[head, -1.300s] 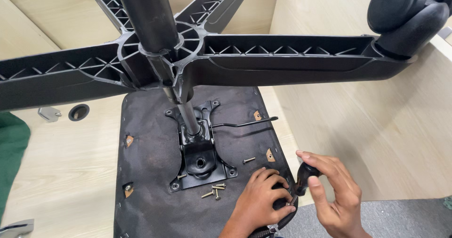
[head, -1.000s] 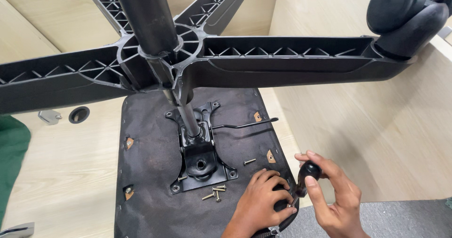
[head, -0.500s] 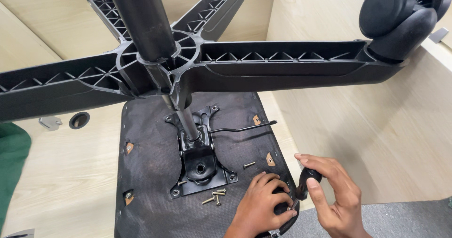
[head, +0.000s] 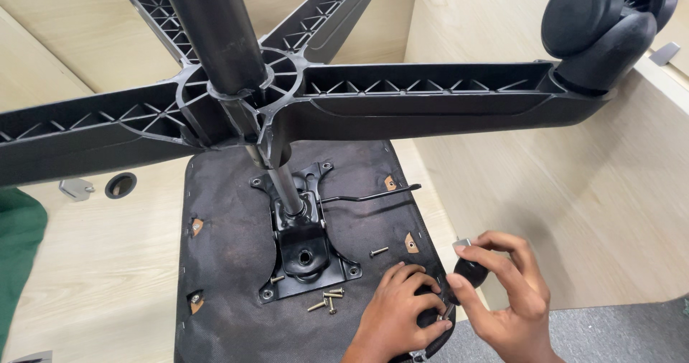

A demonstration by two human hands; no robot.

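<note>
On upturned seat: hands, loose screws.

No packages, labels, signs or screens are showing anywhere in this view, from twelve o'clock round to six.

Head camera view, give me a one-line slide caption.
Both hands, left hand and right hand, grip a black knob at an upturned chair seat edge.
</note>
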